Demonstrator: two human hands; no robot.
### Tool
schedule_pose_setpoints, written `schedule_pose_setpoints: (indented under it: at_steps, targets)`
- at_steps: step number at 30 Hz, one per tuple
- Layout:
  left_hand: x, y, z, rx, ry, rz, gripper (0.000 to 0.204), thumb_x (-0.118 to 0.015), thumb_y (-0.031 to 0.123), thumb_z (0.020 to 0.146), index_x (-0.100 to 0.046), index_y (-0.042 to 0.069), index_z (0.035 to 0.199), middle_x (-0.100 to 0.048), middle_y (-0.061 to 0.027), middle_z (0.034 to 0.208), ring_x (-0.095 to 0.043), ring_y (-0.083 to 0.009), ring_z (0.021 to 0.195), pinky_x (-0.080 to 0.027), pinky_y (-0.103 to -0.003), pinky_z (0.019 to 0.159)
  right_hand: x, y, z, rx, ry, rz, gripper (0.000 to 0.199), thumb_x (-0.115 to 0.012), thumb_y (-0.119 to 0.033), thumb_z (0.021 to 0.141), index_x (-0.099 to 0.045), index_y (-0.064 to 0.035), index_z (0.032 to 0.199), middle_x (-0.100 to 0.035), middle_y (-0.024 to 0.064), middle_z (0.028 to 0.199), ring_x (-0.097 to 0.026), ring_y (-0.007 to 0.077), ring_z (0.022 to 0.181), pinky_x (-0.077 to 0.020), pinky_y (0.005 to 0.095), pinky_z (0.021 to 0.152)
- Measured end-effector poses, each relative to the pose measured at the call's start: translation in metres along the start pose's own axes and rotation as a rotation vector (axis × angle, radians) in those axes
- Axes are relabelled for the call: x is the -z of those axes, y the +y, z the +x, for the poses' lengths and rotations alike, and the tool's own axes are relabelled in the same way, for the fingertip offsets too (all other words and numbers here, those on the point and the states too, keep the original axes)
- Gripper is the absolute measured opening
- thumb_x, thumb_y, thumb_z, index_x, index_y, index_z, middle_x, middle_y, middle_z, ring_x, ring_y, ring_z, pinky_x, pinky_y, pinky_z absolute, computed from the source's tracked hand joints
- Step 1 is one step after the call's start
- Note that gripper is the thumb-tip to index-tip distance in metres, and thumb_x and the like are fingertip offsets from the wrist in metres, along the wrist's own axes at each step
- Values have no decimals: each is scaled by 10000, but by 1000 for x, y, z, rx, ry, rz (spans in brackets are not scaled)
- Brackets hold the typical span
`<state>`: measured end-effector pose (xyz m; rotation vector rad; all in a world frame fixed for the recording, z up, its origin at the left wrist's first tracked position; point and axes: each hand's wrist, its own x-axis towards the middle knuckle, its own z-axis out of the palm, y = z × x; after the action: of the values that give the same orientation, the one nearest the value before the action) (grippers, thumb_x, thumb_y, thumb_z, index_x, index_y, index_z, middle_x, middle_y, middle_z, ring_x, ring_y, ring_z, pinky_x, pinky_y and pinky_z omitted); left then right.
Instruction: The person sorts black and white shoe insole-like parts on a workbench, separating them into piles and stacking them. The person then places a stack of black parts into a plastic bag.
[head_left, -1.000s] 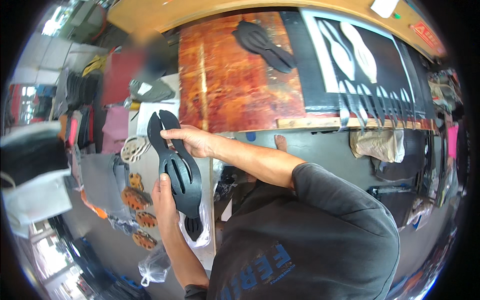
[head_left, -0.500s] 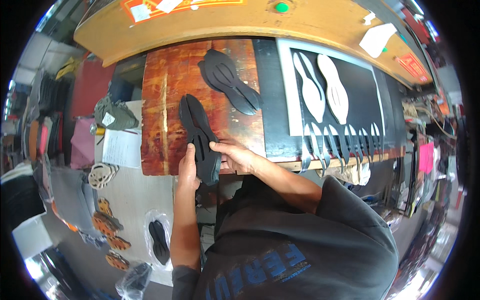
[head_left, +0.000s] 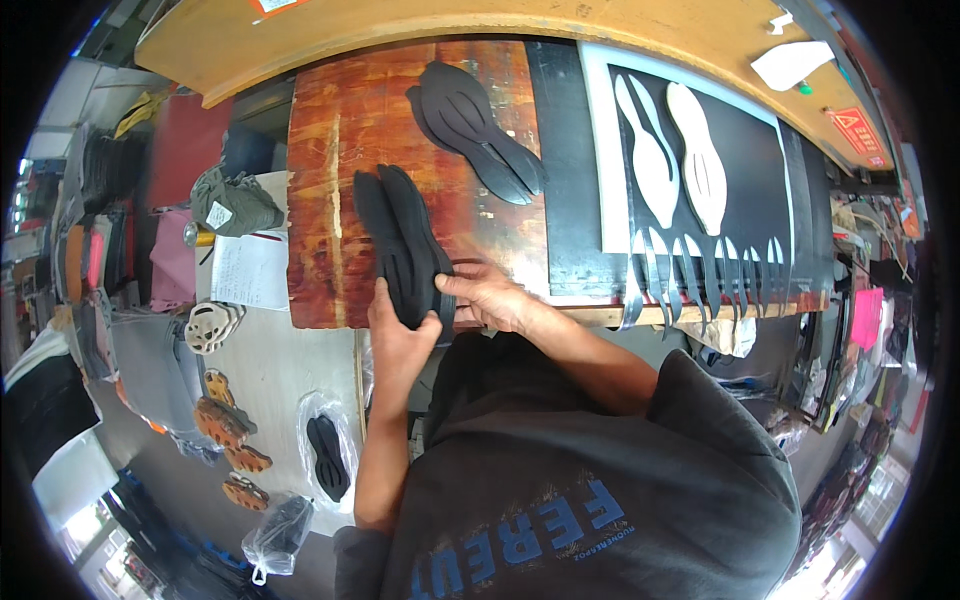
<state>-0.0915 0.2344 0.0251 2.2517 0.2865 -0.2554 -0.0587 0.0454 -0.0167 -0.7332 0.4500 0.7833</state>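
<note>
A small stack of black, sole-shaped pieces point(head_left: 405, 230) with long slits is between my hands, over the near edge of a worn red-brown board point(head_left: 320, 190). Their far ends lie slightly fanned apart. My left hand point(head_left: 398, 335) grips the near end, thumb and fingers on either side. On the right edge, my right hand point(head_left: 490, 298) pinches the pieces with its thumb on top; its other fingers are partly hidden. Farther off on the board rests another overlapping pile of dark sole-shaped pieces point(head_left: 465, 120).
To the right, a white frame point(head_left: 612, 200) on a black surface holds white sole-shaped pieces point(head_left: 697, 165). Several curved strips point(head_left: 675, 285) line the near edge. At left are a written sheet point(head_left: 250, 270), brown cutouts point(head_left: 220, 422) and a bagged black piece point(head_left: 325, 455). A yellow beam point(head_left: 400, 25) spans the back.
The held pieces have come together into a more even stack, their slits closer in line. My left hand has shifted around the near end, its thumb now at the bottom edge. The view has shifted slightly.
</note>
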Motion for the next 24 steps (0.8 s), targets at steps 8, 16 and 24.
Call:
schedule_pose_setpoints:
  at_steps: [8, 16, 24]
  targets:
    - [49, -28, 14, 165, -308, -823, 666, -628, 70, 927, -477, -38, 1567, -688, -92, 1088, -661, -149, 808, -572, -304, 720, -8, 19, -5, 327, 347, -798, 486, -748, -172, 962, -647, 66, 1373, -783, 206, 1089, -765, 358, 1029, -590, 407, 951]
    - [41, -39, 18, 113, -334, -801, 674, -653, 99, 934, -475, -32, 1570, -663, -77, 1152, -658, -141, 896, -588, -308, 764, -25, 25, -18, 685, 564, -1352, 443, -775, -193, 943, -704, -10, 1340, -710, 230, 1220, -731, 392, 1086, -598, 432, 944]
    - [46, -51, 20, 51, -361, -796, 611, -711, 189, 991, -515, -53, 1516, -625, -119, 1407, -599, -199, 1277, -465, -346, 1118, -75, 72, -20, 736, 92, -1013, 500, -629, -18, 964, -606, -20, 1464, -599, 212, 1422, -624, 403, 1293, -526, 413, 1091]
